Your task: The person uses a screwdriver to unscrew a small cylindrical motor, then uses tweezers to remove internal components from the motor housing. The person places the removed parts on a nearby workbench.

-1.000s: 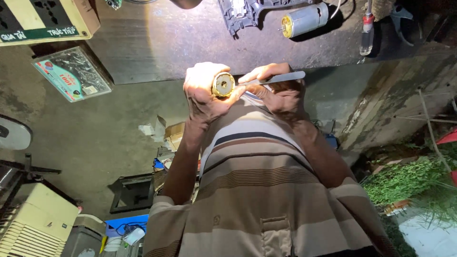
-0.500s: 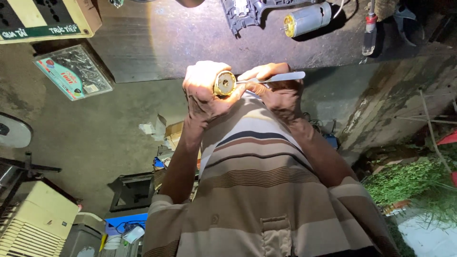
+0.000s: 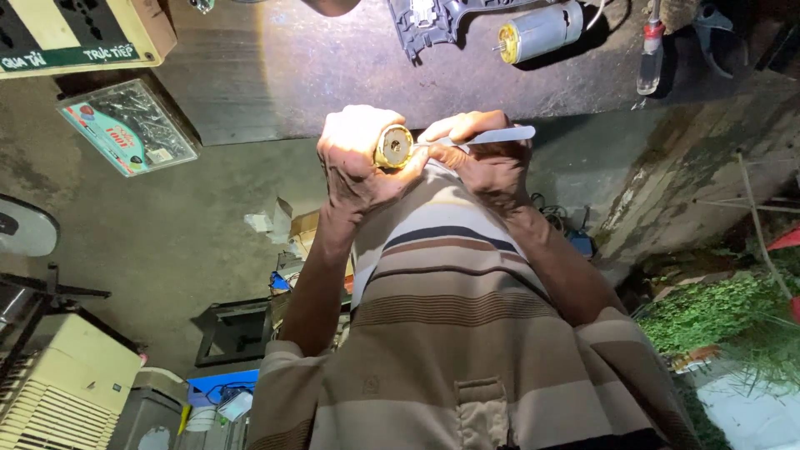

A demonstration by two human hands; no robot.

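My left hand (image 3: 357, 163) grips a small round brass-coloured part (image 3: 393, 147), its open face turned towards me. My right hand (image 3: 487, 165) holds a flat silver metal tool (image 3: 493, 136), like tweezers, with its tip against the part's face. Both hands are raised close together over my striped shirt (image 3: 454, 300), just in front of the dark worktable's edge (image 3: 275, 92). Whatever lies inside the part is too small to make out.
On the table lie a cylindrical motor (image 3: 542, 29), a grey plastic tool housing (image 3: 427, 21), a red-collared screwdriver (image 3: 650, 50), a clear box of small parts (image 3: 129, 125) and a cardboard box (image 3: 75, 33). On the floor at left are a fan (image 3: 23, 227) and a beige appliance (image 3: 58, 392); green plants (image 3: 717, 308) at right.
Both hands stay in almost the same place, holding the part and the tool. Only a very slight shift of the view shows.
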